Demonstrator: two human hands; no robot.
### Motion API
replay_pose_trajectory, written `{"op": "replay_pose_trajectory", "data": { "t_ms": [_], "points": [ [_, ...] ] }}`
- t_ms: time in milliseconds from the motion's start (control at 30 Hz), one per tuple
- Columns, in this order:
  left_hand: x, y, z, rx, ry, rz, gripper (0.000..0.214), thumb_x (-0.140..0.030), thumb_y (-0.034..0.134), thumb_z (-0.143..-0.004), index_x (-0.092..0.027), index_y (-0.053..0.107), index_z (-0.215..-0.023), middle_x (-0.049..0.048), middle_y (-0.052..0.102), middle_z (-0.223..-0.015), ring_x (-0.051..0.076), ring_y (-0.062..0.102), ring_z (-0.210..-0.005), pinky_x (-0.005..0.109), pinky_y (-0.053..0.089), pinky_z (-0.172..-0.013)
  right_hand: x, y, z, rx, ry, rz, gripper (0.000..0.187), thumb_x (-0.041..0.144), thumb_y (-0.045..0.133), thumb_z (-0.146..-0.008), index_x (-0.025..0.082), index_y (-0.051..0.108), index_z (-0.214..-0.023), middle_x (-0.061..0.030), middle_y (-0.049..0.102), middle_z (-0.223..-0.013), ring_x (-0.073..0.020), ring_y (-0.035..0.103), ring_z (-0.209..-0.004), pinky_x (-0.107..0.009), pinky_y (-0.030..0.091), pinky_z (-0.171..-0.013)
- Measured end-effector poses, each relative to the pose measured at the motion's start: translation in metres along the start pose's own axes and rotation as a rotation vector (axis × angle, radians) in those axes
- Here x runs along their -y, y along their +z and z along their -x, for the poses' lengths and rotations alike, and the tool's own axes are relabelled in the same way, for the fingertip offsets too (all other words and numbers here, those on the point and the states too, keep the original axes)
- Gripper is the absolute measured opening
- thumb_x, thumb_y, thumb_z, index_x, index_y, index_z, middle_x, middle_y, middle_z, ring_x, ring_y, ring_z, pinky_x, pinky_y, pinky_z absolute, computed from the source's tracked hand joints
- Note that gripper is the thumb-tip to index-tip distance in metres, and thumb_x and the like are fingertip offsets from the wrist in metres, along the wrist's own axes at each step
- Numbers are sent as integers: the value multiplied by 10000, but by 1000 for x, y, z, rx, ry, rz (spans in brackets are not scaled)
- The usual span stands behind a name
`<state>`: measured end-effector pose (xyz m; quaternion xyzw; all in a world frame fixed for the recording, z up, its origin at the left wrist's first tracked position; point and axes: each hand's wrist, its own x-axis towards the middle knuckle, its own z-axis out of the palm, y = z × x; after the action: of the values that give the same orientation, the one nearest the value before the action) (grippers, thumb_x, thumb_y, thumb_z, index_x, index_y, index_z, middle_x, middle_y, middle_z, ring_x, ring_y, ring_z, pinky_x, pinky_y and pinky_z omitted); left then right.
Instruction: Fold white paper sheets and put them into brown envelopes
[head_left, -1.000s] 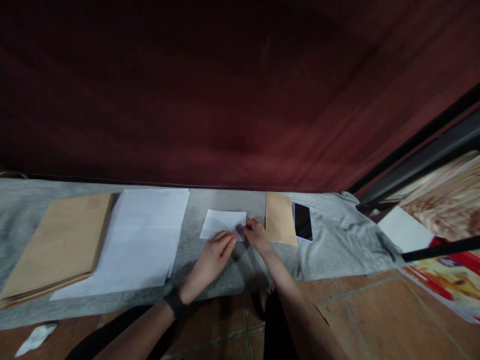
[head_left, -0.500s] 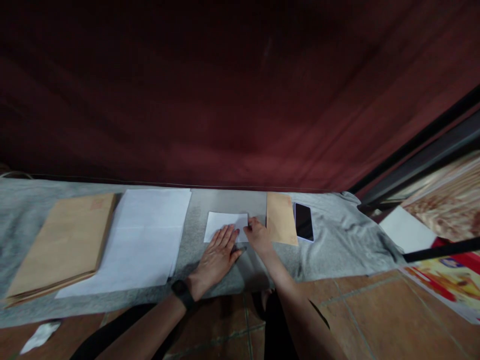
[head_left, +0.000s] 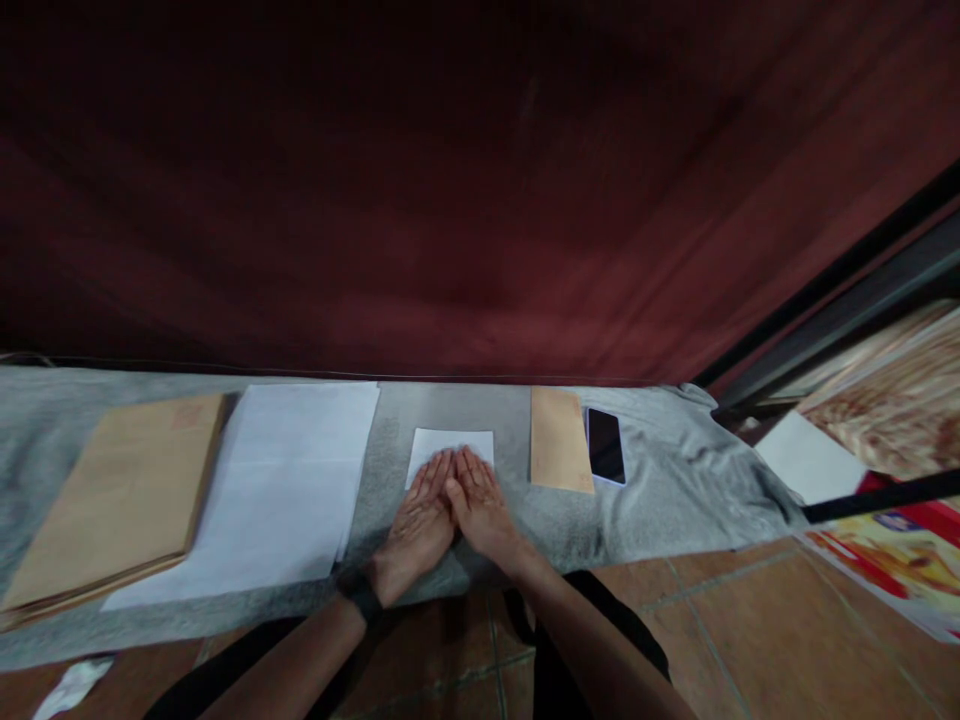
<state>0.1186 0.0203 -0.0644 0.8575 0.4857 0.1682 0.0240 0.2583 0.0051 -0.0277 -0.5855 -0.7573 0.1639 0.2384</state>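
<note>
A small folded-looking white paper (head_left: 442, 438) lies on the grey cloth (head_left: 397, 425) in front of me. My left hand (head_left: 421, 515) rests flat on its lower left part, fingers stretched out. Beside it, my right hand (head_left: 481, 508) lies flat on the right part of the paper, fingers straight. The two hands touch along the thumbs and cover the paper's near edge. To the right is a brown envelope (head_left: 559, 440), with a dark-screened phone (head_left: 605, 446) next to it.
Left of my hands lie large white sheets (head_left: 292, 490) and a stack of large brown envelopes (head_left: 124, 490). A dark red surface (head_left: 480, 250) rises behind the cloth. Black bars and a printed box (head_left: 900, 560) stand at the right. A crumpled white scrap (head_left: 75, 685) is on the tiled floor.
My right hand has moved left from the paper's right edge and now lies flat on it, against my left hand. My left hand has shifted slightly left and down.
</note>
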Motion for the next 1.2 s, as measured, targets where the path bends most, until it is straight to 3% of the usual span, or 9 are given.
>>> {"op": "replay_pose_trajectory", "data": {
  "t_ms": [233,467,700,867,1033,1200],
  "points": [
    [18,-24,-1,-32,-135,-51,616,-318,290,-997,-19,362,-1532,210,344,-1610,280,269,-1528,481,262,-1244,-19,-7,9,-81,-11,186,598,441,349,-1069,126,334,-1577,-127,325,-1628,-266,317,-1513,-476,244,-1244],
    [20,-38,1,5,-210,-61,664,-418,295,-1004,-8,387,-1518,215,359,-1596,301,293,-1519,504,240,-1242,-23,-11,10,-103,53,231,601,415,406,-1055,86,369,-1557,-165,368,-1601,-285,330,-1506,-471,256,-1234],
    [7,-56,-25,-120,-153,-69,595,-371,316,-1000,-27,506,-1447,216,515,-1503,307,338,-1502,513,198,-1258,-11,-32,-13,-87,135,135,571,415,263,-1084,72,519,-1462,-190,498,-1518,-287,391,-1473,-516,214,-1239],
    [0,-35,-45,-48,-6,-10,581,-221,298,-973,-56,407,-1519,172,416,-1588,249,302,-1520,460,255,-1248,5,-32,-33,-83,80,22,553,387,204,-1090,142,456,-1517,-118,426,-1584,-237,321,-1512,-491,219,-1250],
    [4,-5,-49,7,-1,-22,656,-185,378,-924,-65,316,-1565,189,383,-1603,259,293,-1523,457,273,-1241,6,-15,-41,-26,57,17,547,386,224,-1088,152,392,-1553,-93,405,-1599,-199,328,-1508,-427,250,-1248],
    [5,-4,-51,15,-42,-68,643,-152,304,-942,-89,289,-1581,165,346,-1628,249,238,-1541,471,236,-1254,-5,-8,-42,-53,90,66,564,412,238,-1086,130,409,-1543,-117,413,-1593,-209,326,-1509,-419,222,-1254]
  ]
}}
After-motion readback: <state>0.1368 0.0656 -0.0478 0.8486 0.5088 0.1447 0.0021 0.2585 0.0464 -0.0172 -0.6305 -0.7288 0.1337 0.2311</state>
